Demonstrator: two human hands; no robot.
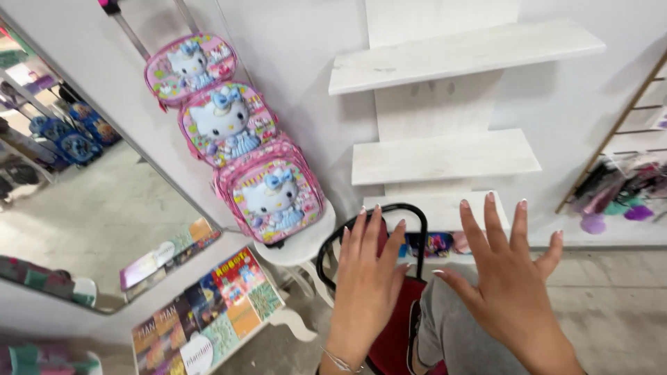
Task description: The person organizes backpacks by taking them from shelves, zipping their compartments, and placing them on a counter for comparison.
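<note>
Both hands are up in front of the person, palms down and away, fingers spread wide, holding nothing. The left hand hovers over the black curved chair back, its fingertips overlapping the top of that loop in view; whether they actually touch it cannot be told. The right hand is off to the right, apart from the frame, above a grey-clad knee. So the left hand is the nearer one to the chair.

The chair lies straight ahead and just below the hands, its red seat showing between the left wrist and the knee. The chair back's loop runs side to side across the view, roughly square to the fingers of the left hand.

Further left, well apart from both hands, three pink cartoon-cat backpacks are stacked in a slanting row on a white round stool, leaning against the wall. White wall shelves sit ahead and above the hands. A mirror leans at far left, with colourful booklets on a low white surface below it. Hair accessories hang at the right edge.
</note>
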